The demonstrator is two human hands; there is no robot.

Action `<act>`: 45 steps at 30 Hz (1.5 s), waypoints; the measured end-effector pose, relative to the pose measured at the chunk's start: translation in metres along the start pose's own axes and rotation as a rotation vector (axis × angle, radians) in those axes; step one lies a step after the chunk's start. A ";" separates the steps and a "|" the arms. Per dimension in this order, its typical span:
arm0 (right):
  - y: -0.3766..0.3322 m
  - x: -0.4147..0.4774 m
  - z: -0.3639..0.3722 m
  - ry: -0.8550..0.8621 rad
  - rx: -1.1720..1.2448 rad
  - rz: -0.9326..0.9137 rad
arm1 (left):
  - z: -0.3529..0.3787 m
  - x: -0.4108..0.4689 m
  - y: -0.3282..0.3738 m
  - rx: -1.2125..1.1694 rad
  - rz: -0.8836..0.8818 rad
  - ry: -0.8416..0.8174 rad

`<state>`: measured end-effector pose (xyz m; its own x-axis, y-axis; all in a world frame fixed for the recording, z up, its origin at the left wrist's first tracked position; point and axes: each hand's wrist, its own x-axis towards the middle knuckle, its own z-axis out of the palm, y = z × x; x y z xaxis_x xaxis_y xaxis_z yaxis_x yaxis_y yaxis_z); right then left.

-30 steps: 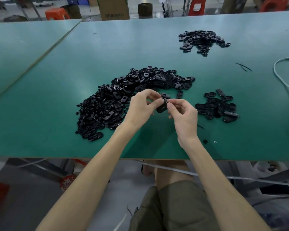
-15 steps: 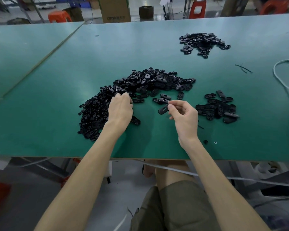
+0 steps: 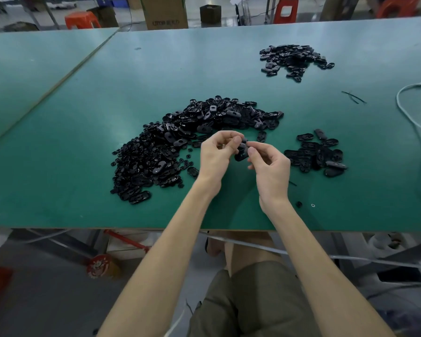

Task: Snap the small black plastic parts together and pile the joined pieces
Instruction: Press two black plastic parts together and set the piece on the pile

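**A:** Status?

**B:** Left hand (image 3: 216, 154) and right hand (image 3: 270, 166) meet above the tabletop (image 3: 83, 142), between the heap (image 3: 180, 142) and the pile (image 3: 319, 154). Fingers (image 3: 236, 139) of both pinch the parts (image 3: 242, 153) from opposite ends. I can't tell if they're seated.

**A:** Advice?

**B:** I'd square the edges first, then squeeze straight. A skewed press likely jams.

**A:** Material?

**B:** Glossy hard plastic. Flat ovals, some slotted. Slippery, I judge.

This was a factory assembly floor. Long green-topped tables (image 3: 58, 142) stood end to end, one carrying heaps of identical black plastic parts (image 3: 156, 154), and beyond them cardboard boxes (image 3: 164, 10) and plastic stools (image 3: 82, 19) sat on bare concrete floor (image 3: 46, 300).
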<state>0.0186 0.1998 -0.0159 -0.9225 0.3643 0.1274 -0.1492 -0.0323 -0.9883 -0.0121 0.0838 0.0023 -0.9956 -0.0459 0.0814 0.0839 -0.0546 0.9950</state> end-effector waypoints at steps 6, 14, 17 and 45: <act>0.001 0.000 0.000 0.038 0.008 0.004 | -0.003 -0.001 -0.010 -0.159 -0.010 0.030; 0.002 0.001 0.000 0.095 0.020 0.010 | -0.002 -0.005 -0.016 -0.085 0.052 0.001; 0.002 0.001 0.000 0.130 0.020 0.009 | -0.003 -0.005 -0.017 -0.067 0.050 0.009; 0.001 -0.002 0.002 -0.006 0.008 0.028 | 0.000 -0.005 -0.017 -0.050 0.071 -0.005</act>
<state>0.0193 0.1972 -0.0171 -0.9285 0.3575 0.1000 -0.1261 -0.0502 -0.9908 -0.0081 0.0851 -0.0147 -0.9872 -0.0466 0.1523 0.1564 -0.1013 0.9825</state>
